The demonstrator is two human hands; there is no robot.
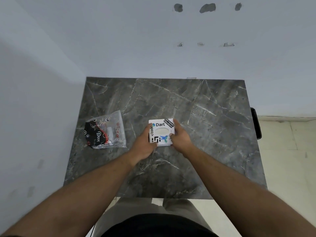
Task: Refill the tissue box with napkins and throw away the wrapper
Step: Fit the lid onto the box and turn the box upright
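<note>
A white tissue box [161, 130] covered in stickers stands in the middle of the dark marble table [205, 117]. Pale tissue shows through its oval top slot. My left hand [144, 145] grips the box's left side and near corner. On the box's right side sits my right hand [180, 138], its fingers curled over the top edge. To the left lies a clear plastic wrapper [106, 130], crumpled, with black and red printing; it is apart from both hands.
White walls close in behind the table and on its left. A dark object [256, 123] stands at the table's right edge. Pale tiled floor [287, 159] lies to the right. My legs are at the near edge.
</note>
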